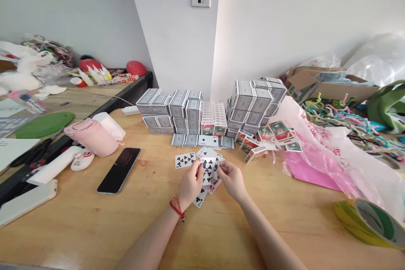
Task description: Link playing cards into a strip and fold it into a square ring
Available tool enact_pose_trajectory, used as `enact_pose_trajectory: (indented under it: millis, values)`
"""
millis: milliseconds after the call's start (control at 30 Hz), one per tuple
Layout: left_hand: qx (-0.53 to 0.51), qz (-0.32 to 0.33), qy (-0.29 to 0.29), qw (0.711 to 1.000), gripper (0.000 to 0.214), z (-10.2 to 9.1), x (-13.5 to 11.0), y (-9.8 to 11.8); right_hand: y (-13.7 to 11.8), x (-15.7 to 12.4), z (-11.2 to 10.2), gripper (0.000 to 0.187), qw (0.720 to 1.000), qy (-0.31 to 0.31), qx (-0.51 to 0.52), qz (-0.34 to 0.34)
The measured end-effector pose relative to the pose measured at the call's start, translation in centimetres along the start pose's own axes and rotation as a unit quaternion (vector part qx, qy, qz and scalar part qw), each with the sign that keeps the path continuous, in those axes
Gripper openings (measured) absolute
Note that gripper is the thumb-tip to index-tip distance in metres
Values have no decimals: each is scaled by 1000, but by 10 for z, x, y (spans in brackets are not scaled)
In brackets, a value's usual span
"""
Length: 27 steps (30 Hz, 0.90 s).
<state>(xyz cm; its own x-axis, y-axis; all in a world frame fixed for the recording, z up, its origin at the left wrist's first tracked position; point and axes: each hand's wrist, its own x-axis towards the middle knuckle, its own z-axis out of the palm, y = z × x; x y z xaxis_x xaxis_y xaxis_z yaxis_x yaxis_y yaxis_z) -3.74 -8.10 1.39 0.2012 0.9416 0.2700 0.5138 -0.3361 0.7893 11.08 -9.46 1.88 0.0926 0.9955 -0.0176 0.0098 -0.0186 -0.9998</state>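
Note:
My left hand (191, 180), with a red string bracelet (177, 207) at the wrist, pinches the left edge of a playing card (209, 173) of clubs. From the other side my right hand (232, 178) closes thumb and fingers on the card's right edge. Loose face-up cards lie under and around the hands, among them an eight of clubs (185, 160) to the left and a seven of clubs (200, 198) below. A two of spades (208, 141) rests farther back, before the stacks. Whether more cards sit behind the held one is hidden.
Wrapped card decks stand stacked at left (156, 109) and right (249, 101), with small card boxes (278, 130) beside them. A black phone (119, 171) and a pink bottle (93, 135) are to the left. Plastic bags (332, 152) and a tape roll (370, 221) occupy the right.

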Motion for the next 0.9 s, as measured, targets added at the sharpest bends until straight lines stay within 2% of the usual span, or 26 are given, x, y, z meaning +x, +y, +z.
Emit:
enact_pose_trajectory:
  millis: [367,633,700,767,900]
  values:
    - [91,48,-20,994,20,3,-6,7,-5,-5,2,22,989,61,-134,-16]
    - [179,179,-12,967,20,7,-9,11,-4,-11,9,26,962,136,-235,-41]
    - [181,184,-8,966,19,6,-10,9,-4,-11,10,26,961,149,-230,-41]
    - [166,147,12,975,18,5,-10,7,-4,-9,9,25,973,125,-191,-35]
    - [116,61,82,988,17,1,-6,2,0,-5,8,24,998,-19,-58,26]
